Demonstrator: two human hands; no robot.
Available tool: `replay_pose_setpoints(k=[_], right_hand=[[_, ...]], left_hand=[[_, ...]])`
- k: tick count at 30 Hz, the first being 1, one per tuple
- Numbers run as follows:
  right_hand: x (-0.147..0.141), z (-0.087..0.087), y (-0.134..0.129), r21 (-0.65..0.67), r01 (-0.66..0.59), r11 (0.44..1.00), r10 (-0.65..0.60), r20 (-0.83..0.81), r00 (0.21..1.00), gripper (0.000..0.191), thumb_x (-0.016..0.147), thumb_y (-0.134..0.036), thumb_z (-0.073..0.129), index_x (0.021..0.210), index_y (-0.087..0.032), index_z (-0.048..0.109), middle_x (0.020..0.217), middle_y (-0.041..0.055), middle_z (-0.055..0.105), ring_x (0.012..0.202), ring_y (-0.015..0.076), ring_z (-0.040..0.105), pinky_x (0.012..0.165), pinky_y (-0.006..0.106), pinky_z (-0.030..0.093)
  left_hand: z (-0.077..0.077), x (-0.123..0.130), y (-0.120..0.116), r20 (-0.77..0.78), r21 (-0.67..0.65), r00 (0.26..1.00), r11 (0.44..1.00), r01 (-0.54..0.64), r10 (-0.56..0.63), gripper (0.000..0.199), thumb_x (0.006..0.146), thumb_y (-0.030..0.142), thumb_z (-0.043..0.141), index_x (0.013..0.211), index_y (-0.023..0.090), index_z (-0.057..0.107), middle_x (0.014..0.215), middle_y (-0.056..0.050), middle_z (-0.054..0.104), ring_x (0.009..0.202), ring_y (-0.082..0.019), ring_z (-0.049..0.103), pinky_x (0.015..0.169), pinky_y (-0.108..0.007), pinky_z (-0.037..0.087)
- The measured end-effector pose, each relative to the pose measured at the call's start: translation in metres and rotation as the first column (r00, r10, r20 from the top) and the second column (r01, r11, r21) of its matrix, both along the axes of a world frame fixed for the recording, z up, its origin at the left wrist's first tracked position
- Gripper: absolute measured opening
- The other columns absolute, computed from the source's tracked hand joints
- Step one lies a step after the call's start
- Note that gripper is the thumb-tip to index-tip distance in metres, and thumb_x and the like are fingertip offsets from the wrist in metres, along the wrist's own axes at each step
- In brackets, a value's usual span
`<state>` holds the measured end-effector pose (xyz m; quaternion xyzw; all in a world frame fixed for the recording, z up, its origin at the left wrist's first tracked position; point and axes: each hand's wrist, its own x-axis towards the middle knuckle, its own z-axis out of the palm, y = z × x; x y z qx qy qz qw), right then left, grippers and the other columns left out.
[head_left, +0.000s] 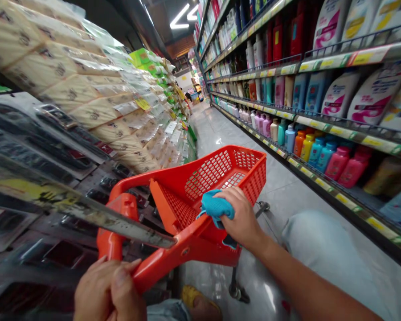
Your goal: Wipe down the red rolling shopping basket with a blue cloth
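Note:
A red plastic shopping cart (209, 243) stands in front of me, its basket with lattice walls pointing away down the aisle. My left hand (108, 290) is closed around the cart's handle at the near end. In my right hand (240, 216) is a bunched blue cloth (217, 206), pressed against the top rim on the cart's right side. The fingers of my right hand are partly hidden by the cloth. Nothing shows on the visible part of the basket's floor.
Shelves of shampoo bottles (341, 160) line the right side. Stacked tissue packs (87, 84) rise on the left, above hanging packaged goods (30, 133). A worn metal strip (87, 209) slants across the near left. The tiled floor (210, 122) runs ahead between them.

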<state>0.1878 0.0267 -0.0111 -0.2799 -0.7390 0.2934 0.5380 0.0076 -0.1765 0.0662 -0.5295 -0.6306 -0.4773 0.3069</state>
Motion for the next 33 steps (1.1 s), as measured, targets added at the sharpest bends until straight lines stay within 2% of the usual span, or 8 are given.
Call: replay_pose_setpoints(k=[2,7,14,19,25,29,31,33], right_hand=[[-0.001,0.001,-0.005,0.029,-0.042,0.999,0.042,0.01,0.999,0.036,0.074,-0.01,0.056,0.105,-0.023,0.066,0.107,0.0063,0.068,0.104,0.0258,0.058,0.099,0.042,0.047],[-0.007,-0.014,0.001,-0.175,0.36,0.916,-0.385,-0.135,0.913,0.03,0.079,-0.015,0.052,0.108,-0.022,0.06,0.112,0.012,0.061,0.114,0.0296,0.055,0.106,0.049,0.043],[-0.035,-0.035,-0.09,0.07,0.001,0.998,0.013,-0.197,0.98,0.036,0.077,-0.012,0.054,0.109,-0.027,0.055,0.113,0.0068,0.054,0.112,0.0239,0.06,0.099,0.04,0.052],[-0.031,-0.081,-0.077,-0.091,0.168,0.982,-0.175,-0.075,0.982,0.041,0.07,-0.006,0.048,0.106,-0.025,0.056,0.114,0.0087,0.054,0.113,0.0257,0.058,0.1,0.043,0.051],[-0.041,-0.072,-0.111,-0.149,0.002,0.989,-0.021,-0.127,0.992,0.06,0.067,-0.005,0.05,0.123,-0.027,0.053,0.126,0.0093,0.053,0.124,0.0252,0.057,0.106,0.04,0.049],[-0.044,-0.126,-0.112,-0.137,0.049,0.989,-0.063,-0.1,0.993,0.054,0.066,-0.007,0.053,0.116,-0.027,0.057,0.121,0.0088,0.056,0.116,0.0282,0.061,0.097,0.042,0.054],[-0.047,-0.156,-0.105,-0.307,0.204,0.93,-0.257,-0.142,0.956,0.047,0.071,-0.008,0.051,0.114,-0.027,0.054,0.109,0.0071,0.057,0.102,0.0276,0.063,0.087,0.042,0.057],[-0.053,-0.164,-0.099,-0.441,0.297,0.847,-0.401,-0.162,0.902,0.044,0.077,-0.01,0.05,0.117,-0.029,0.05,0.102,0.0056,0.058,0.093,0.0272,0.063,0.081,0.041,0.058]], left_hand=[[0.006,0.005,0.003,-0.026,0.016,1.0,1.0,-0.001,0.001,0.017,0.09,0.016,0.057,0.076,0.021,0.066,0.072,0.0,0.061,0.071,-0.017,0.056,0.094,-0.05,0.049],[0.009,0.012,0.008,-0.05,0.004,0.999,1.0,-0.021,0.021,0.019,0.092,0.016,0.055,0.076,0.021,0.065,0.071,0.0,0.061,0.071,-0.016,0.056,0.095,-0.051,0.05],[0.008,0.016,0.013,-0.041,0.039,0.998,0.998,-0.046,0.048,0.022,0.094,0.018,0.054,0.074,0.02,0.064,0.069,0.001,0.06,0.071,-0.016,0.056,0.092,-0.047,0.05],[0.01,0.011,0.013,-0.035,-0.013,0.997,0.997,-0.076,0.076,0.022,0.095,0.021,0.054,0.076,0.021,0.065,0.071,0.0,0.06,0.072,-0.017,0.057,0.091,-0.045,0.05],[0.01,0.011,0.024,-0.038,-0.044,0.991,0.99,-0.131,0.13,0.023,0.095,0.02,0.053,0.076,0.023,0.066,0.073,-0.001,0.062,0.076,-0.018,0.059,0.092,-0.043,0.049],[0.01,0.007,0.03,-0.064,-0.068,0.99,0.989,-0.13,0.126,0.021,0.095,0.021,0.054,0.078,0.022,0.067,0.075,-0.002,0.062,0.078,-0.019,0.059,0.093,-0.042,0.049],[0.009,0.002,0.032,-0.084,-0.072,0.988,0.988,-0.139,0.133,0.02,0.094,0.021,0.056,0.078,0.022,0.067,0.074,-0.001,0.061,0.078,-0.018,0.058,0.092,-0.04,0.048],[0.007,-0.001,0.035,-0.104,-0.068,0.982,0.984,-0.164,0.157,0.02,0.094,0.022,0.056,0.077,0.021,0.067,0.074,-0.001,0.06,0.079,-0.018,0.058,0.089,-0.039,0.047]])
